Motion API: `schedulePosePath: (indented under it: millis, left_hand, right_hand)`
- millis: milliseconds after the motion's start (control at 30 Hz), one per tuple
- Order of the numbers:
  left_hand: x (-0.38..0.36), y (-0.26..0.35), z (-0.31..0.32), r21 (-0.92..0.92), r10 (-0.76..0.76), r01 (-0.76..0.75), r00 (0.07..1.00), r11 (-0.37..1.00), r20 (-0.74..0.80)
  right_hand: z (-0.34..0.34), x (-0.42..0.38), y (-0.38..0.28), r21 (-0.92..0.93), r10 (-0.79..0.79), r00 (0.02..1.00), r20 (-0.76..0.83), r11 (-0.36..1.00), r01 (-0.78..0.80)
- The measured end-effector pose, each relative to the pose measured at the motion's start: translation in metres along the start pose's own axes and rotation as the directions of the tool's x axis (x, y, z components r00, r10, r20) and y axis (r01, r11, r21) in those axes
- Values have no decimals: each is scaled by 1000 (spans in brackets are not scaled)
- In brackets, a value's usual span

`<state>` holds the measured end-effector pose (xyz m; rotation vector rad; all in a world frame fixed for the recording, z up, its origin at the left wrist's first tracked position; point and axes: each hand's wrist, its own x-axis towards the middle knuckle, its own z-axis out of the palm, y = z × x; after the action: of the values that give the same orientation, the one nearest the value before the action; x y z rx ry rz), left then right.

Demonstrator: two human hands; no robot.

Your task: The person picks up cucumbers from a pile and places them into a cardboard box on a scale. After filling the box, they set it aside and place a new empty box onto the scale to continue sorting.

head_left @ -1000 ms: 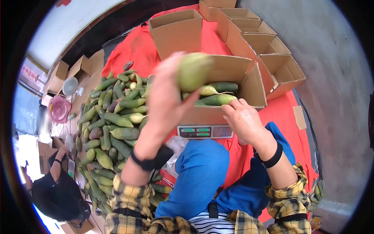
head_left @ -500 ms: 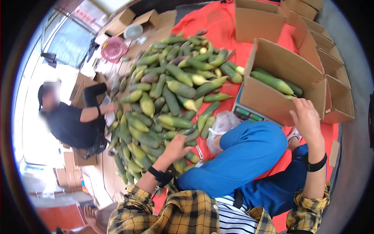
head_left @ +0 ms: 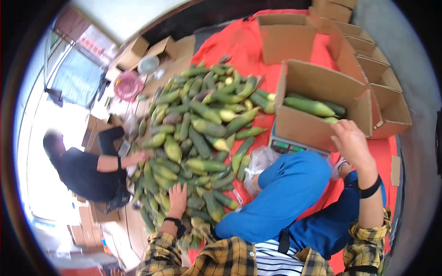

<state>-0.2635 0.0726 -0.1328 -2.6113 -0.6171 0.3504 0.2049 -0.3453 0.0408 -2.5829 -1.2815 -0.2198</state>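
A large heap of green radishes (head_left: pixel 206 128) with pale yellowish ends lies before me. My left hand (head_left: pixel 178 198) rests low on the near side of the heap, fingers spread over the radishes and not closed around one. On the right, my right hand (head_left: pixel 351 141) is at the near rim of an open cardboard box (head_left: pixel 317 127), fingers stretched loosely, tips beside the pale end of a radish. Inside that box lie a few green radishes (head_left: pixel 309 106). The box stands on a digital scale (head_left: pixel 291 146) with lit green displays, just beyond my bent knee.
Open cardboard boxes (head_left: pixel 389 106) line the right side, and another box (head_left: pixel 288 42) stands behind on the red sheet (head_left: pixel 232 39). A person in dark clothes (head_left: pixel 87 172) reaches into the heap from the left. A pink basket (head_left: pixel 128 86) sits at the back left.
My left hand has moved left and down across the heap, its fingers now spread on other radishes. My right hand stays at the box rim. The other person's arm reaches further into the heap.
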Motion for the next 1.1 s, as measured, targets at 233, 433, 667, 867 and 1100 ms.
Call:
schedulePosePath:
  millis: [233, 433, 667, 867, 1100]
  left_hand:
    - [18, -5, 1, -40, 151, -153, 987, 987, -50]
    - [27, -9, -9, -281, 21, -25, 1000, 959, -16]
    - [66, -15, -130, -985, -398, 144, 912, 97, 94]
    - [118, 41, -305, -828, -510, -493, 802, -268, -312]
    - [220, 150, -415, -503, -366, -471, 882, -725, -297]
  right_hand:
    - [4, -1, 3, 12, 51, 998, -23, 999, -50]
    - [7, -6, 8, 10, 31, 999, -33, 999, -30]
    - [12, -8, 11, -1, -2, 998, -59, 1000, 2]
    - [13, -9, 11, 17, -11, 996, -86, 1000, 13]
    - [15, -9, 14, 46, -1, 997, -79, 999, 5]
